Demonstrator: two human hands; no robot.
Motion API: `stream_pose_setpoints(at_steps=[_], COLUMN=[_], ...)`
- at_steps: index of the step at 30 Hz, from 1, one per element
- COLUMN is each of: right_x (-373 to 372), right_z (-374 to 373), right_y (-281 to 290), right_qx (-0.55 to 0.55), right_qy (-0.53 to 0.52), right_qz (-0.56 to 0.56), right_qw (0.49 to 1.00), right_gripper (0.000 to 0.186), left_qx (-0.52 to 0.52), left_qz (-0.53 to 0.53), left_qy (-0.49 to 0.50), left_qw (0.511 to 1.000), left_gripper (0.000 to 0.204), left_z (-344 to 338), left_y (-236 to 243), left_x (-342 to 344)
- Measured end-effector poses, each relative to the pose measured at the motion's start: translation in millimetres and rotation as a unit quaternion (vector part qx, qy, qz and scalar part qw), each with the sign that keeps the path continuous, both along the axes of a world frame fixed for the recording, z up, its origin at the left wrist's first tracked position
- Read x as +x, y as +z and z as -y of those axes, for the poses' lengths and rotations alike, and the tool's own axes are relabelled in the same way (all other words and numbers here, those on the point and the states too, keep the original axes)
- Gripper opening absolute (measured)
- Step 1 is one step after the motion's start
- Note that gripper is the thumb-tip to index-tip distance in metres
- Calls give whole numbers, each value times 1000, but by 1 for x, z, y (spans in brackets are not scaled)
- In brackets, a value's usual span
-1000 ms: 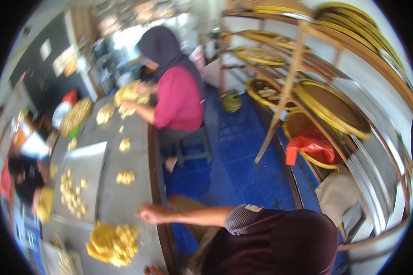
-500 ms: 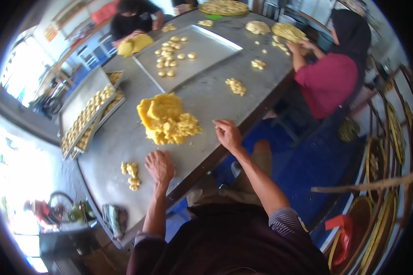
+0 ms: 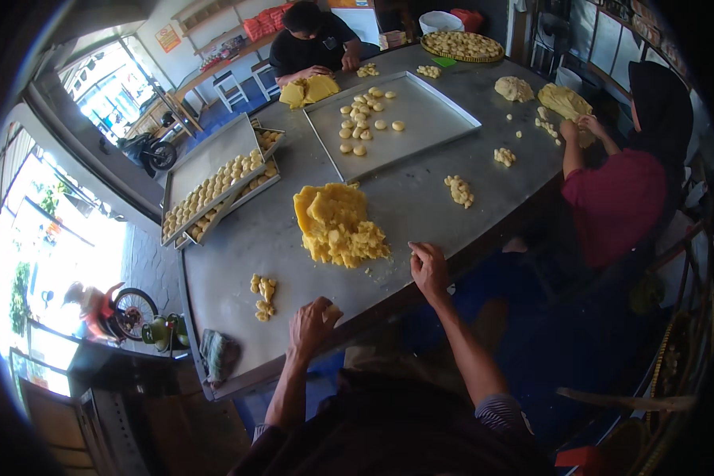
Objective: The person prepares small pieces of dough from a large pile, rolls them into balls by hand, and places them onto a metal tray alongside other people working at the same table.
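Dough mound (image 3: 337, 226), yellow, sits mid-counter (image 3: 420, 198) before you. Your left hand (image 3: 311, 324) curls around a small dough piece (image 3: 332, 312) near the counter's edge; your right hand (image 3: 428, 266) rests loosely open on the metal, just right of the mound. Shaped pieces (image 3: 263, 287) lie left.

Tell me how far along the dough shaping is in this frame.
Done: a stack of trays holds rows of shaped pieces, a large tray has a dozen or so, and small clusters lie on the table. In hand: the left hand holds a small bit of dough; the right hand rests on the table. Left: the big yellow dough mound is unportioned, and most of the large tray is bare.
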State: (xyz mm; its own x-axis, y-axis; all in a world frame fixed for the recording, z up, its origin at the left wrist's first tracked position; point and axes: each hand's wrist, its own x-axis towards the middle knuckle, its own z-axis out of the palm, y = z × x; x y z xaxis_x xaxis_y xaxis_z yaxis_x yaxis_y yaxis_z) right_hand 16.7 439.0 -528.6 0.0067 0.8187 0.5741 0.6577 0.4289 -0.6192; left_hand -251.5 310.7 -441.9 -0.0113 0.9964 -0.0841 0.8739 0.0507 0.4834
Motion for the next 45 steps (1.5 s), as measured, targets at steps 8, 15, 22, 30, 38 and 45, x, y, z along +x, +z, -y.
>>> stream_pose_setpoints(at_steps=[8, 15, 22, 30, 38, 45], right_x=[-1, 48, 80, 99, 103, 191], right_z=[-1, -23, 2, 16, 16, 69], right_y=[12, 55, 59, 110, 116, 130], right_qx=[-73, -197, -256, -335, -288, -473], right_qy=[88, 43, 113, 140, 119, -98], right_qz=[118, 278, 358, 369, 297, 58], right_qw=[986, 939, 891, 856, 903, 874], right_gripper=[45, 70, 63, 64, 54, 45], left_qx=[201, 147, 74, 45, -31, -28], left_qz=[161, -43, -99, -116, -76, 7], left_qy=[81, 82, 92, 51, 176, -21], left_qw=[963, 985, 988, 991, 981, 999], left_gripper=[24, 46, 51, 46, 36, 16], left_z=[-63, -50, -45, -62, -73, -137], left_y=[13, -66, -66, -62, -51, -2], left_x=[103, 118, 119, 122, 135, 214])
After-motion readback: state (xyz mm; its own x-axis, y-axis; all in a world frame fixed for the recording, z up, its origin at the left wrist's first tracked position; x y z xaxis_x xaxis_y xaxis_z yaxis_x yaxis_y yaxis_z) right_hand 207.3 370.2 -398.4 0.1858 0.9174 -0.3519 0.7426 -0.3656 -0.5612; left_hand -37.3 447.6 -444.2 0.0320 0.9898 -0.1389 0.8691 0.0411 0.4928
